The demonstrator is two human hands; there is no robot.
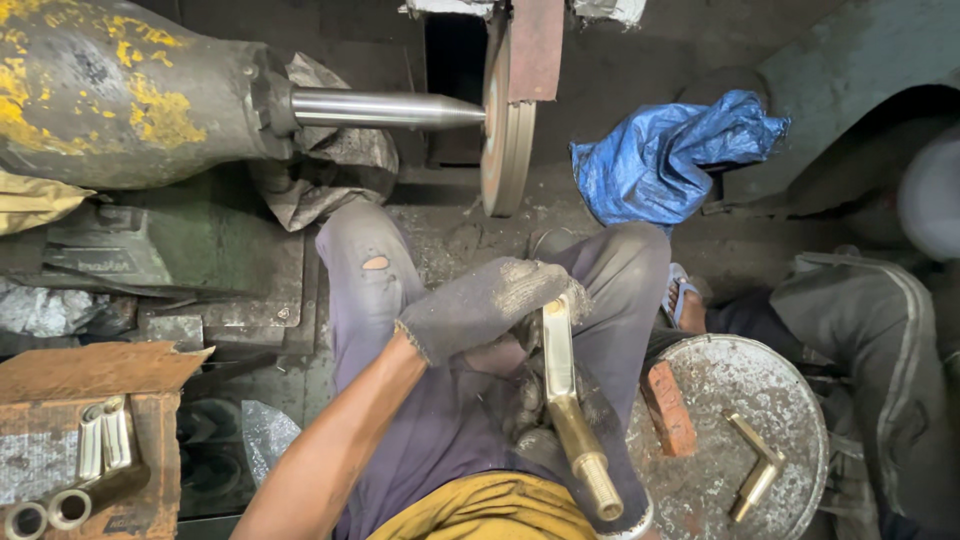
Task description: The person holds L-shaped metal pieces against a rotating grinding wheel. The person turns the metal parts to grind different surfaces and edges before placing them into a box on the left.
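**Brass fitting held over the lap, near the buffing wheel**

The left hand [485, 305], in a dirty grey glove, is closed over the upper end of a brass fitting [565, 400]. The right hand [590, 440], also gloved, is under the fitting's lower part; how far it is closed I cannot tell, because the fitting and the glove hide the fingers. The fitting lies over the person's lap, between the knees, its threaded end pointing toward the body. Its upper part is flat and pale, shiny; the lower part is round and more yellow.

Just right of the knee stands a metal drum [790, 400]. On its dusty lid lie a brick piece [668, 408] and a second bent brass part [755, 468], well apart. At the left, a cardboard box [100, 375] holds several tubes [95, 465]. Ahead, the wheel [507, 130] sits on a steel spindle [385, 108]. A blue plastic bag [665, 155] lies beyond the right knee.
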